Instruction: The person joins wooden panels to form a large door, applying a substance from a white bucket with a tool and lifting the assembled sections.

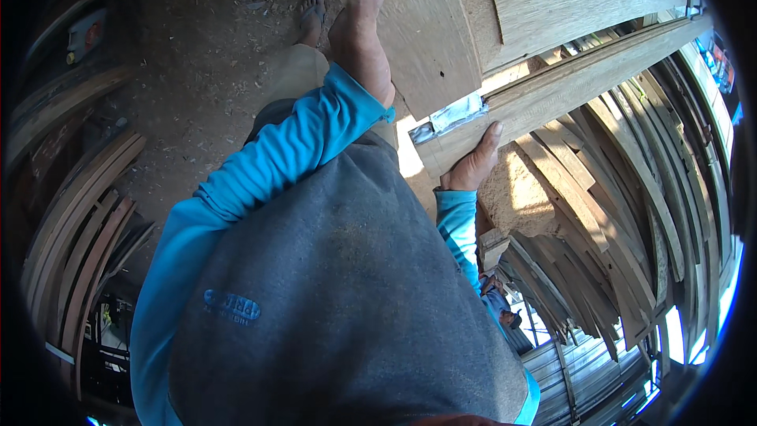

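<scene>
Hands first: the left hand (361, 39) grips the edge of the wide board (426, 28), thumb along its face, fingers hidden underneath. The right hand (471, 166) clasps the near end of the long plank (583, 69), just beside that board — thumb on top, fingers out of sight. Between them I've got a shiny silver piece (453, 116); farther right, sawdust (527, 185) and stacked timber (631, 150) — and left, a sandalled foot (313, 14).

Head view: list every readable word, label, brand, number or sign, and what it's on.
Blue oval print on the dark shirt: lettering present, wording left unquoted; smaller line below too blurred to read.
Blue-and-red item at right: too blurred to tell.
Wide wooden board: no lettering visible.
</scene>
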Available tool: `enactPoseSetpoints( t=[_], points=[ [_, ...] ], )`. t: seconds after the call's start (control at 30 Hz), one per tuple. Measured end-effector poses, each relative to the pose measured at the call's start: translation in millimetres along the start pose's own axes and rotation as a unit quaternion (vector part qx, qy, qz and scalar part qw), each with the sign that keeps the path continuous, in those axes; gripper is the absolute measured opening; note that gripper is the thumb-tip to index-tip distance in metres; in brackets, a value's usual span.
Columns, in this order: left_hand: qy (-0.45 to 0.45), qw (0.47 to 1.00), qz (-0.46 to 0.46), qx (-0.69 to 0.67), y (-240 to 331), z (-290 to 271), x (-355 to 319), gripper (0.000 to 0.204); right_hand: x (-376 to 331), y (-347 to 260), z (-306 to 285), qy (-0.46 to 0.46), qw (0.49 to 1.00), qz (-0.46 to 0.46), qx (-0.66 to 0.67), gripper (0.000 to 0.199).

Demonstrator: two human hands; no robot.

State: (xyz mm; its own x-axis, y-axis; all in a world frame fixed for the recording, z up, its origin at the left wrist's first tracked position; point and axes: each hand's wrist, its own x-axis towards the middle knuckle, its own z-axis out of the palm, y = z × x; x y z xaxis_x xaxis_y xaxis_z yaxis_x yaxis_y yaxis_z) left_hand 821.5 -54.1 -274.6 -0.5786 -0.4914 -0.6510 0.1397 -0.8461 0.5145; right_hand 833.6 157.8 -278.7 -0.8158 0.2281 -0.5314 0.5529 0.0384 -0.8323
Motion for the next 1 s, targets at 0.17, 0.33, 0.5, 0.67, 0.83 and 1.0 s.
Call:
enactPoseSetpoints(
  t=[0.17,0.33,0.5,0.67,0.83,1.0],
  points=[
    [0.065,0.998,0.000,-0.006,-19.3,2.3,7.8,0.066,3.6,6.4,-21.7,0.014,1.000,0.003,-0.007,0.056],
    [0.068,0.997,0.007,0.027,-26.9,-4.5,2.4,0.072,8.0,5.4,-31.9,0.027,0.999,-0.047,0.003,0.058],
    [-0.027,1.000,0.004,-0.005,-43.0,-38.1,-11.1,0.087,4.8,2.7,-39.0,-0.003,0.999,-0.016,0.037,0.055],
    [-0.238,0.935,-0.205,0.166,-96.0,-131.3,-95.0,0.120,8.6,-1.9,-38.5,-0.038,0.995,0.003,0.088,0.055],
    [-0.259,0.915,-0.175,0.256,-130.9,-100.1,-154.8,0.083,13.8,10.8,-49.2,-0.102,0.988,0.041,0.105,0.059],
    [-0.076,0.982,-0.088,0.147,-165.5,-65.2,-174.3,0.054,21.7,0.6,-65.4,-0.182,0.980,0.006,0.074,0.063]
  ],
)
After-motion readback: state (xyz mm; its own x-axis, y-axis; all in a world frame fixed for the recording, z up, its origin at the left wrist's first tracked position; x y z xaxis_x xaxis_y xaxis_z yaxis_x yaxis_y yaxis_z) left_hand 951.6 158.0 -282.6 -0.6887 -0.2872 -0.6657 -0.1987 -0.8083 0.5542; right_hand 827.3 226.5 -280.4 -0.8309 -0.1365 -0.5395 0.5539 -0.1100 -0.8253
